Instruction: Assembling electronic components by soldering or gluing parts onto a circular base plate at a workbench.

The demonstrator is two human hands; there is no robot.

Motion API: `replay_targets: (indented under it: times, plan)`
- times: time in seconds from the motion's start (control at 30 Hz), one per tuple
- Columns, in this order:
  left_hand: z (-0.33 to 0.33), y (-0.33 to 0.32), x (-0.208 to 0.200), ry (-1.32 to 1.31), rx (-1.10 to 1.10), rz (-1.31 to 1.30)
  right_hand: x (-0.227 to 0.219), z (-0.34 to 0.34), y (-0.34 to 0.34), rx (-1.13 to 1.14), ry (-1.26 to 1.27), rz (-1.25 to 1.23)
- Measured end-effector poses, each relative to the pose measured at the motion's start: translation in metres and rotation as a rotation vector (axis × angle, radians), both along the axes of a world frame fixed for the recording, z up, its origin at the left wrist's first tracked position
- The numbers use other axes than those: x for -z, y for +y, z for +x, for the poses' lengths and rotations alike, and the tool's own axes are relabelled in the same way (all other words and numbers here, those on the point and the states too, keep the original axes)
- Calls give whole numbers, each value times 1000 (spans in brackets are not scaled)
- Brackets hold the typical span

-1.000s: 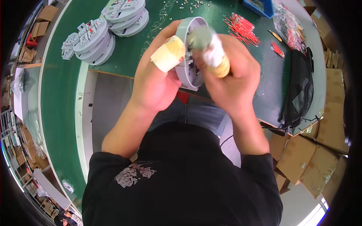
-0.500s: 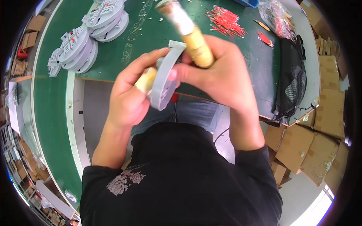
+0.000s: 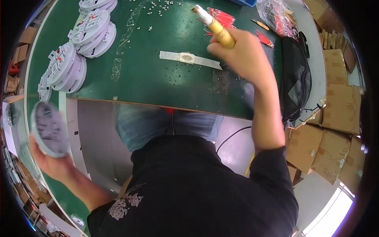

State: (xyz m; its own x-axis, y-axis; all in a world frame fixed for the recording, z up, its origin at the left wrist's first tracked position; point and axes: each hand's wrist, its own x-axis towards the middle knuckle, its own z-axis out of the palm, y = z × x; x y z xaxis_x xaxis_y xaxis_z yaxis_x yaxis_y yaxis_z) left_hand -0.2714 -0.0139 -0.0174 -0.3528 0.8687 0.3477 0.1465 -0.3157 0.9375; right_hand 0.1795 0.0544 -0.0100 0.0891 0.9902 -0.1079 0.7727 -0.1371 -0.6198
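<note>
At the far left, my left hand (image 3: 55, 166) grips a round grey plastic housing (image 3: 49, 130) by its lower edge. The housing is tilted and blurred by motion, with its hollow, ribbed side showing. Above the right part of the green table, my right hand (image 3: 248, 53) is wrapped round a stick-like tool (image 3: 221, 33) with a yellow handle, a white section and a brownish tip pointing up and left. On the table, left of that hand, lies a pale tape strip (image 3: 169, 55) with a square patch at its middle.
Stacks of grey round housings (image 3: 92, 29) stand at the left. Small metal parts (image 3: 160, 7) lie scattered at the back. Bundles of red wires (image 3: 223, 17), an orange-handled cutter (image 3: 260, 24), a clear plastic bag (image 3: 276, 15) and a black bag (image 3: 296, 79) are at the right. Cardboard boxes (image 3: 339, 91) stand beyond.
My left hand has carried the housing from in front of me to the far left. My right hand has let go of the housing and moved right, still holding the tool.
</note>
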Motion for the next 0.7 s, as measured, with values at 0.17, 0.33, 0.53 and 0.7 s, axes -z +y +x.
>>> replay_targets:
  times: [0.17, 0.33, 0.53, 0.7]
  plan:
    - [-217, 50, 43, 1071, -573, -432, 19, 21, 30, -87, -183, 112]
    - [-410, 26, 66, 1561, -740, -854, 15, 13, 36, -191, -139, 91]
    - [-160, 103, 28, 1258, -37, -226, 21, 19, 30, -123, -279, -1]
    - [-189, 128, 47, 1081, 209, -384, 17, 14, 32, -157, -259, 79]
